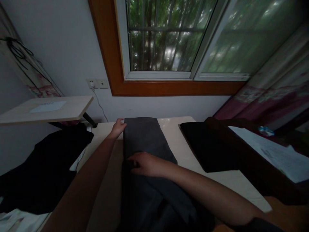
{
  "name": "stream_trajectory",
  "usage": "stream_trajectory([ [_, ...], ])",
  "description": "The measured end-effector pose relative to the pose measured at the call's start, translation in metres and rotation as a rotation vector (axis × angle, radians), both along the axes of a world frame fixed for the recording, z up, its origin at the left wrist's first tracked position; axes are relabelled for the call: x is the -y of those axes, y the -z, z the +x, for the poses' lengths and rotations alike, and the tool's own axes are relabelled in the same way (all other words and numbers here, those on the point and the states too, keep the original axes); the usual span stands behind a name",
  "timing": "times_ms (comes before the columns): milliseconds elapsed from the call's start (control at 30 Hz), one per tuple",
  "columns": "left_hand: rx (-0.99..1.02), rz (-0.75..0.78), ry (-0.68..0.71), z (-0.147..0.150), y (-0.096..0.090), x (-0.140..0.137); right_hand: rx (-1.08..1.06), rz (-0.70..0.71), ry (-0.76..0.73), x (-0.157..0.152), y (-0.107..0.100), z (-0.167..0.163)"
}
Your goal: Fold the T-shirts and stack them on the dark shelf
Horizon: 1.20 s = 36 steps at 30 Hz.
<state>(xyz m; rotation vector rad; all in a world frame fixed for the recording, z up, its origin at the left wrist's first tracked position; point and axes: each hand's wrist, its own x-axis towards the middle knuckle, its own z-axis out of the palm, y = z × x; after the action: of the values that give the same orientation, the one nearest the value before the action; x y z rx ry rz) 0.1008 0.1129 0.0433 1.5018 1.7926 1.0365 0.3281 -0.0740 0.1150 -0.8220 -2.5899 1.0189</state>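
A dark grey garment (146, 137) lies lengthwise on the pale table (175, 135), flat and straight-edged at its far end. Nearer to me it is bunched and rumpled, and its exact kind does not show. At its far left corner, my left hand (118, 127) pinches the edge between thumb and fingers. Lower down, my right hand (147, 163) reaches across from the right, its fingers curled on the cloth's left side in a pinch. The forearm hides part of the cloth beneath it.
To the right lies a flat black folded item (207, 145), beside a dark surface bearing a white sheet (270, 151). Black cloth (48, 167) is heaped at left, below a small raised wooden tabletop (79, 108). Behind are a wall socket (96, 83) and a window (166, 42).
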Motion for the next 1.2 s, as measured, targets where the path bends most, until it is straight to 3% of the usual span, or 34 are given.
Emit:
stream_trajectory([
  [133,0.057,0.001,0.026,-0.003,0.005,-0.002,0.034,-0.034,-0.045,0.004,0.022,-0.004],
  [333,0.094,0.032,0.084,0.002,-0.001,-0.008,0.01,-0.013,-0.163,0.005,0.035,-0.001],
  [567,0.091,0.089,0.099,0.01,0.001,-0.009,-0.157,-0.036,-0.244,0.008,0.03,0.007],
  [733,0.0,0.131,0.045,0.008,0.006,-0.01,-0.198,-0.064,-0.231,0.01,0.026,0.003],
  [933,-0.121,0.207,0.025,0.008,0.005,-0.008,-0.126,-0.106,-0.247,0.007,0.046,-0.006],
  [1200,-0.43,0.299,0.255,0.006,0.016,0.004,-0.188,-0.175,-0.223,0.01,0.041,-0.001],
])
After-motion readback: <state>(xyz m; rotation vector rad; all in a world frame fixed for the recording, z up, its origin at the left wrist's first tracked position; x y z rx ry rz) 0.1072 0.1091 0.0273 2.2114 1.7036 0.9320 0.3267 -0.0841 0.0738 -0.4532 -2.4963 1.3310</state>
